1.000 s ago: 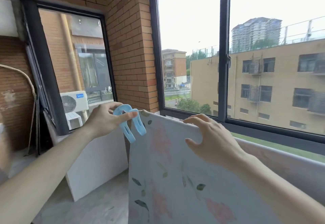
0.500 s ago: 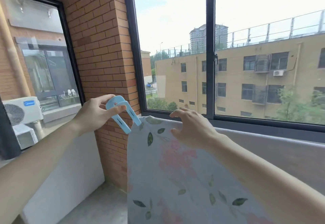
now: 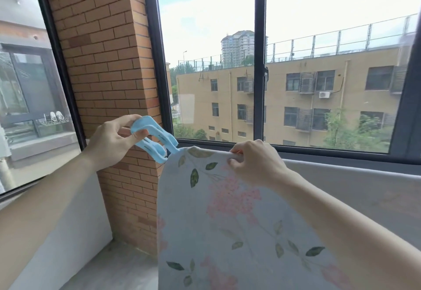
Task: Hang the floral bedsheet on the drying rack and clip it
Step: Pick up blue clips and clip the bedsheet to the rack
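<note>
The floral bedsheet (image 3: 218, 216), pale with pink blossoms and green leaves, hangs draped over a rail that it hides. My right hand (image 3: 255, 164) pinches the sheet's top fold and the covered rail. My left hand (image 3: 111, 140) squeezes a light blue clothes clip (image 3: 155, 140), its jaws spread apart. The clip's tips sit at the sheet's top left corner, touching or almost touching the fabric there.
A brick pillar (image 3: 109, 66) stands just left of the sheet. Dark-framed windows (image 3: 259, 61) run behind it, with a grey ledge (image 3: 355, 180) below them. A white low wall (image 3: 75, 232) and grey floor (image 3: 118, 269) lie at lower left.
My left hand carried the clip down and right onto the sheet's top left corner. My right hand closed on the top fold. My view swung left and up.
</note>
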Demonstrator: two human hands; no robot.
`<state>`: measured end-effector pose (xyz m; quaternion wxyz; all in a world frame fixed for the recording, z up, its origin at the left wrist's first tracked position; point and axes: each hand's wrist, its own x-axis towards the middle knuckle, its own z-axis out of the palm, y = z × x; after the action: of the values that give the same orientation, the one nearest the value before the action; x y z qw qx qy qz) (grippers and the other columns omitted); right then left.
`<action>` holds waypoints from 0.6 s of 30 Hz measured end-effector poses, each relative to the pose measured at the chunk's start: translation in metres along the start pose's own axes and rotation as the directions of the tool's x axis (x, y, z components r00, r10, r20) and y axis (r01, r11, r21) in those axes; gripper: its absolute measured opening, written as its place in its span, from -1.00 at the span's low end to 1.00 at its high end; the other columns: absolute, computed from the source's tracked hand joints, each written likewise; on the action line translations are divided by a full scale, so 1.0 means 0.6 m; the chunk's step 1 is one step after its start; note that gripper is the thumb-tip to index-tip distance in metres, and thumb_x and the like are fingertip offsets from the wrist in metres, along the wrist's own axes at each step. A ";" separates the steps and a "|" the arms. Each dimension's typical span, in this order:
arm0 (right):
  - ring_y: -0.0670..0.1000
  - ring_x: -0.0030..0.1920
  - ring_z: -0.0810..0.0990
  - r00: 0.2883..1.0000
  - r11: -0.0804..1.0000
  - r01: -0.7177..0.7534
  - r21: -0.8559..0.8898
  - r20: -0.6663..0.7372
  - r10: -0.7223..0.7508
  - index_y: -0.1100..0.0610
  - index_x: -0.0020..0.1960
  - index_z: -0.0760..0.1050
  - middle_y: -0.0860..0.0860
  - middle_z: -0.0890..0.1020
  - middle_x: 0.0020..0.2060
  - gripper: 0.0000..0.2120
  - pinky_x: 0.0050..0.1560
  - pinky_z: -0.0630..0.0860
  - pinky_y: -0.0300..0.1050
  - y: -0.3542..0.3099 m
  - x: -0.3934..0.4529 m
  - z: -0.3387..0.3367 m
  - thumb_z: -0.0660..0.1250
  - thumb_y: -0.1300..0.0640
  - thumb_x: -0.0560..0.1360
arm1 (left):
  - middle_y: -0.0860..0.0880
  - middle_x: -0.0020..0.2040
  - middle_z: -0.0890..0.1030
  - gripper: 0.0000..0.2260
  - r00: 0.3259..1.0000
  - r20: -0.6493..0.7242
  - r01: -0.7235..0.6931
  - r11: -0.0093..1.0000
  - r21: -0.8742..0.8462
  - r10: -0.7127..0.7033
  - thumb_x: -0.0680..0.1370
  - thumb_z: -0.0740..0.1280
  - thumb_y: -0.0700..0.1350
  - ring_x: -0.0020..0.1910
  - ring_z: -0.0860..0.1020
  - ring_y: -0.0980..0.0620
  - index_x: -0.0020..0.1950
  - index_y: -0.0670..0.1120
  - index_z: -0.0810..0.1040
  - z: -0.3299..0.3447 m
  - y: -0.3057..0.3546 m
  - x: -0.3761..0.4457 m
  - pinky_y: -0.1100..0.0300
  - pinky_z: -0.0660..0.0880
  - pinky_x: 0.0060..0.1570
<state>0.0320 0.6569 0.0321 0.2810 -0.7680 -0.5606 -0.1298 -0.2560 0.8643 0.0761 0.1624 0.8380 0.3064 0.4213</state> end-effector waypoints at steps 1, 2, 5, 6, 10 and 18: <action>0.03 -0.17 0.64 1.000 1.000 0.001 0.001 0.006 -0.001 -0.06 0.03 0.69 -0.08 0.70 -0.21 -0.79 -0.09 0.60 -0.08 -0.001 0.000 -0.001 0.32 -0.02 0.49 | 0.17 0.08 0.70 -0.50 1.000 -0.001 0.004 1.000 -0.011 -0.004 0.49 0.40 0.37 0.11 0.67 0.08 0.34 0.15 0.59 0.001 -0.003 -0.002 -0.11 0.60 0.18; 0.02 -0.17 0.63 1.000 1.000 0.002 0.007 0.011 -0.002 -0.06 0.01 0.69 -0.09 0.69 -0.22 -0.81 -0.10 0.60 -0.08 -0.002 0.000 -0.002 0.33 -0.02 0.49 | 0.14 0.09 0.70 -0.55 1.000 -0.004 0.006 1.000 -0.020 -0.006 0.51 0.41 0.29 0.09 0.67 0.06 0.32 0.11 0.60 0.002 -0.008 -0.002 -0.11 0.61 0.16; 0.00 -0.19 0.63 1.000 1.000 0.003 0.023 0.021 -0.004 -0.06 -0.01 0.70 -0.10 0.69 -0.24 -0.83 -0.12 0.62 -0.07 -0.006 -0.003 -0.004 0.34 0.00 0.49 | 0.09 0.06 0.70 -0.69 1.000 -0.021 0.003 1.000 -0.009 -0.003 0.55 0.42 0.15 0.01 0.68 0.04 0.24 0.06 0.63 0.009 -0.008 0.000 -0.07 0.64 0.07; 0.00 -0.18 0.63 1.000 1.000 0.001 0.024 0.024 -0.001 -0.06 -0.01 0.71 -0.10 0.70 -0.24 -0.83 -0.11 0.62 -0.07 -0.007 -0.003 -0.005 0.35 0.01 0.49 | 0.08 0.04 0.70 -0.73 1.000 -0.031 -0.001 1.000 -0.010 0.001 0.56 0.42 0.13 -0.01 0.67 0.04 0.21 0.05 0.64 0.011 -0.008 0.003 -0.05 0.64 0.04; -0.02 -0.18 0.62 0.999 1.000 -0.005 0.027 0.038 0.004 -0.05 -0.03 0.71 -0.10 0.70 -0.23 -0.83 -0.15 0.58 -0.13 -0.008 -0.003 -0.009 0.35 0.02 0.50 | 0.08 0.00 0.71 -0.82 1.000 -0.024 -0.012 0.999 -0.039 0.011 0.57 0.44 0.07 -0.09 0.66 0.07 0.12 0.04 0.65 0.024 -0.006 0.012 0.11 0.57 -0.10; -0.05 -0.24 0.62 0.999 1.000 0.004 0.027 0.037 -0.005 -0.05 -0.09 0.69 -0.10 0.68 -0.30 -0.86 -0.24 0.53 -0.18 -0.006 -0.004 -0.007 0.35 0.00 0.50 | 0.14 -0.04 0.71 -0.90 1.000 -0.003 0.014 0.999 -0.040 -0.014 0.57 0.48 0.02 -0.14 0.63 0.17 0.05 0.06 0.68 0.064 -0.018 0.011 0.39 0.46 -0.23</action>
<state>0.0284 0.6533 0.0349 0.2803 -0.7654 -0.5690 -0.1085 -0.2263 0.8762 0.0519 0.1815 0.8317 0.3041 0.4276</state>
